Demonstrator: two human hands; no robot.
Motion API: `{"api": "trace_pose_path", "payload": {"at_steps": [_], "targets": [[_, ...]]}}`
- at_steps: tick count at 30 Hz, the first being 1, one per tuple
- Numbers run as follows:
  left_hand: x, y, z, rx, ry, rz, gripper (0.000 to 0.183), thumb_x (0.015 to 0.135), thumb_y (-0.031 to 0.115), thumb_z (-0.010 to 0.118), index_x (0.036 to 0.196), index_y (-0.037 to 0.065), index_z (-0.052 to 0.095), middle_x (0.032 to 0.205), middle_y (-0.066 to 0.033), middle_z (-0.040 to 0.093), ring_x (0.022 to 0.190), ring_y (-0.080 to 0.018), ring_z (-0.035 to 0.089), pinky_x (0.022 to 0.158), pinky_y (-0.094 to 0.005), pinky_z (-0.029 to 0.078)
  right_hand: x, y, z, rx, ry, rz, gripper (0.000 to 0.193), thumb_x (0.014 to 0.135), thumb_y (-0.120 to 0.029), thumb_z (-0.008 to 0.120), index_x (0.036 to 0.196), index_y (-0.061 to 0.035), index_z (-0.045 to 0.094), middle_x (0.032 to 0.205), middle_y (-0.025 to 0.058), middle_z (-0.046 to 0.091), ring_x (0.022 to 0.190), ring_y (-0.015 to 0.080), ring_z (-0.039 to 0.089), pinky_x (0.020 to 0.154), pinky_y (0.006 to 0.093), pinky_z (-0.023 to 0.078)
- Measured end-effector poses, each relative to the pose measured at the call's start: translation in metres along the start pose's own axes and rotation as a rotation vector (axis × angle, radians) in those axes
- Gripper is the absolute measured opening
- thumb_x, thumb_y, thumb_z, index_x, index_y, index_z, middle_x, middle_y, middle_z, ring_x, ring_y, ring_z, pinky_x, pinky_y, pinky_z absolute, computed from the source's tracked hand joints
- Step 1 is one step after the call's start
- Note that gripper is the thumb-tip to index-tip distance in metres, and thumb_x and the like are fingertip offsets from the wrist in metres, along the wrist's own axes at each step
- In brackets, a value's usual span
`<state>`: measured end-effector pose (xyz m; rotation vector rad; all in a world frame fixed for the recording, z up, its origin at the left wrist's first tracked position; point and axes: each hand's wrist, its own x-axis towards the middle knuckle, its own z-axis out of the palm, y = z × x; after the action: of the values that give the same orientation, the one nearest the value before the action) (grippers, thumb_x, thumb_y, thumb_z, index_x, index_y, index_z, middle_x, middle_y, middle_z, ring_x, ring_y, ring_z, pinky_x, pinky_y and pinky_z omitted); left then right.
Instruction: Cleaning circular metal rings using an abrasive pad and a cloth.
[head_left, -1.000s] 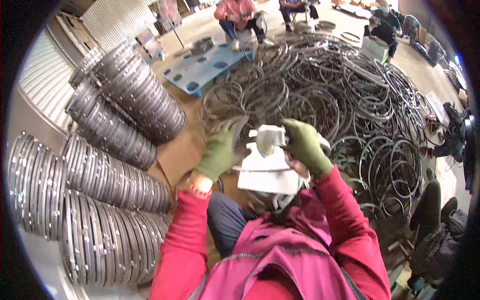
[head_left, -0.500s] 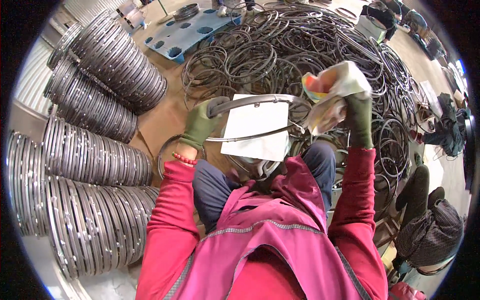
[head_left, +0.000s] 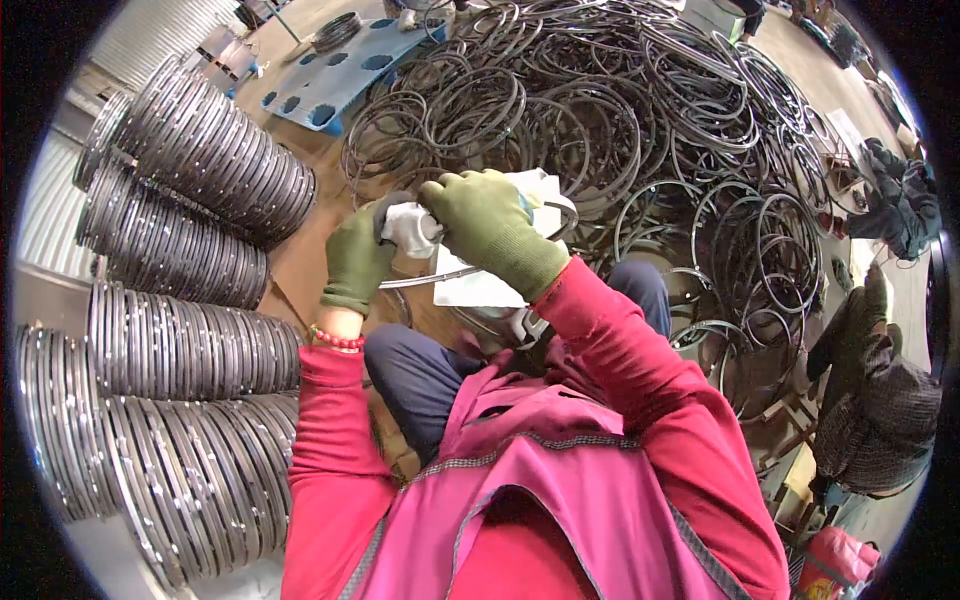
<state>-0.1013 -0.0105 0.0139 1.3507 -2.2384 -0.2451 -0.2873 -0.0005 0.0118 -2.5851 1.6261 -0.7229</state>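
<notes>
My left hand [head_left: 356, 258], in a green glove, grips a dark metal ring [head_left: 430, 278] at its left side. My right hand [head_left: 492, 226], gloved alike, is closed over the ring's far side, close to my left hand. A white rag [head_left: 410, 230] bunches around the ring between the two hands, and more pale cloth shows past my right hand. Much of the ring is hidden by the hands and cloth. Beneath it, between my knees and the pile, lies a white sheet [head_left: 468, 292].
A large tangled heap of metal rings [head_left: 590, 120] spreads ahead and to the right. Tall stacks of similar rings [head_left: 190, 480] line the left. Beyond stands a blue pallet [head_left: 330, 80] with rings on it. Dark clothing [head_left: 875, 420] shows at the right.
My right hand has swung left with the rag, from the ring's right side to beside my left hand, and the rag now wraps the ring. My left hand has shifted slightly left.
</notes>
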Motion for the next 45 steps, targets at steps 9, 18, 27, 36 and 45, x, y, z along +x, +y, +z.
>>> {"api": "trace_pose_path", "payload": {"at_steps": [9,18,27,36,45], "targets": [[-0.005,-0.045,0.008,-0.207,0.074,-0.049,0.039,0.069,0.001,0.062,0.105,0.016,0.065,0.099,-0.0069,0.066,0.089,-0.0278,0.063,0.075,-0.0323,0.049,-0.068,0.103,0.055,0.716,0.126,0.321,0.056,0.065,-0.003,0.069,0.119,-0.0043,0.053,0.107,0.0115,0.064,0.097,0.0221,0.062,0.085,0.0314,0.048],[-0.002,-0.016,0.015,-0.06,0.067,0.044,0.038,0.069,0.002,0.062,0.104,0.017,0.064,0.098,-0.007,0.065,0.088,-0.028,0.063,0.073,-0.0353,0.05,-0.031,0.046,0.012,0.215,0.178,-0.06,0.037,0.069,-0.011,0.066,0.105,-0.0072,0.059,0.092,0.0133,0.063,0.086,0.0324,0.062,0.075,0.0384,0.05],[-0.015,-0.072,0.004,-0.281,0.114,-0.089,0.044,0.066,-0.009,0.058,0.104,0.012,0.065,0.096,-0.0096,0.066,0.089,-0.0248,0.064,0.076,-0.0314,0.05,-0.068,0.106,0.067,0.673,0.073,0.289,0.05,0.065,-0.011,0.072,0.113,-0.0077,0.056,0.102,0.014,0.063,0.09,0.0316,0.063,0.076,0.0361,0.05],[-0.003,-0.027,0.016,-0.017,0.118,-0.029,0.034,0.069,0.004,0.064,0.102,0.014,0.065,0.095,-0.0098,0.065,0.089,-0.0296,0.062,0.075,-0.0382,0.049,-0.028,0.043,0.021,0.101,0.189,-0.04,0.035,0.068,-0.006,0.062,0.103,-0.0099,0.056,0.096,0.0102,0.06,0.091,0.0304,0.059,0.08,0.0385,0.046],[-0.007,-0.037,0.004,-0.053,0.121,0.035,0.035,0.07,-0.001,0.059,0.102,0.012,0.065,0.096,-0.0094,0.066,0.088,-0.0271,0.064,0.076,-0.0334,0.05,-0.038,0.055,0.032,0.32,0.231,0.148,0.049,0.053,-0.007,0.068,0.101,-0.0079,0.058,0.098,0.013,0.06,0.092,0.0324,0.059,0.078,0.0383,0.048]]}}
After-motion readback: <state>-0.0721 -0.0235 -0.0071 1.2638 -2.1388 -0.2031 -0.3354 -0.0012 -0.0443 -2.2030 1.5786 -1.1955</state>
